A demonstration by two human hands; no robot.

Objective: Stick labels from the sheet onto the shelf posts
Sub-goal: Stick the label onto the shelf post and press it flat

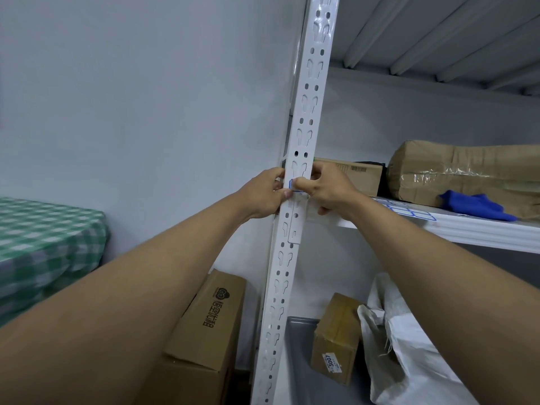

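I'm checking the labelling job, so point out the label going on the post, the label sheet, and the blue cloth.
label (293, 185): head view, its blue-edged left corner on the post.
label sheet (409, 211): head view, blue-outlined blanks on the shelf.
blue cloth (476, 206): head view, middle of the crumpled fabric.

A label sits on the shelf post; the label sheet lies on the shelf at three o'clock of it.

Both bare forearms reach up and forward, converging at chest height. The left hand has its fingers curled, thumb tip pressing inward. The right hand faces it, knuckles up, thumb and forefinger pinched together, remaining fingers tucked below.
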